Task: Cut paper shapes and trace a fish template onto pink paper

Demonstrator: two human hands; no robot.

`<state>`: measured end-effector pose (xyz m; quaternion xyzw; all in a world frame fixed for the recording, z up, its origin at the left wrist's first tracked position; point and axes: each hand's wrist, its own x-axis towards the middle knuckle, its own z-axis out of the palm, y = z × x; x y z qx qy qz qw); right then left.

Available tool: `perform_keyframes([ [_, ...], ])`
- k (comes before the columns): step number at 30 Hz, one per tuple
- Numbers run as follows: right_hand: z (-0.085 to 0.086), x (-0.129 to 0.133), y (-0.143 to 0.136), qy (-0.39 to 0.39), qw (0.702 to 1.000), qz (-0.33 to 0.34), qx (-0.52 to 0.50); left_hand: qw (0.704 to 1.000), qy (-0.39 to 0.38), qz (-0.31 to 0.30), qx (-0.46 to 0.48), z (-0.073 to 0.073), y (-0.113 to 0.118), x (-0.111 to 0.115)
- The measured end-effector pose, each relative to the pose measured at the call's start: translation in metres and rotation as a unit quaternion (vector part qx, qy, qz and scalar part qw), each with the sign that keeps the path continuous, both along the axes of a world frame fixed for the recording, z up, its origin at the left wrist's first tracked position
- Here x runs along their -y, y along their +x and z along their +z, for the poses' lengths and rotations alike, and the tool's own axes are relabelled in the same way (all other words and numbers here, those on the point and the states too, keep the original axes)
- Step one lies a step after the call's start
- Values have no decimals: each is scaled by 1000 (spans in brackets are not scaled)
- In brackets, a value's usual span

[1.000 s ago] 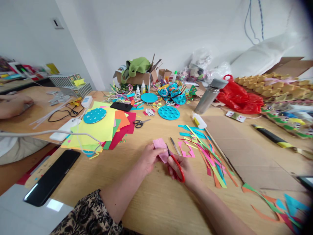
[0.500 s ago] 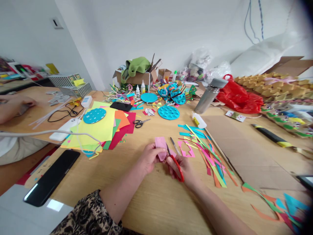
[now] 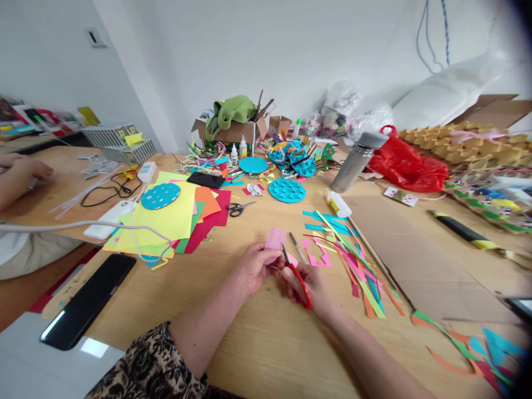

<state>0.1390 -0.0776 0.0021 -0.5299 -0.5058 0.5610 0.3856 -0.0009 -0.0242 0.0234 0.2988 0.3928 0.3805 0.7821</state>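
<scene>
Between the thumb and fingers of my left hand [image 3: 256, 267] is a small piece of pink paper [image 3: 275, 239], held up above the table. My right hand [image 3: 308, 282] grips red-handled scissors [image 3: 302, 284], whose dark blades point up and away, right beside the pink paper's right edge. Whether the blades touch the paper I cannot tell. Just beyond my right hand a pen [image 3: 297, 247] lies on the table, next to a cut pink paper scrap [image 3: 316, 254]. Black scissors [image 3: 241, 208] rest farther off.
Colored paper strips [image 3: 357, 260] and a glue bottle [image 3: 338, 203] lie to the right, beside a cardboard sheet [image 3: 415, 255]. A steel bottle [image 3: 357, 162] stands behind. Stacked colored sheets [image 3: 183, 213] and a black phone [image 3: 89, 302] are at left, where another person's hand [image 3: 29, 169] shows.
The pink paper has turned and tilted slightly in my left hand, its top edge moving up and to the right. The scissors have barely moved.
</scene>
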Motion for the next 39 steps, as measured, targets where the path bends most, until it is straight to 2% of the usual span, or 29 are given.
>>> perform_keyframes([
  [6,1,1,0,-8,1000,0,4,1000,7,-8,-8,4,0,0],
  [16,15,2,-2,-29,999,21,1,1000,15,-3,-20,4,1,1],
  [39,11,3,-1,-21,999,26,-15,1000,14,-14,-21,3,0,1],
])
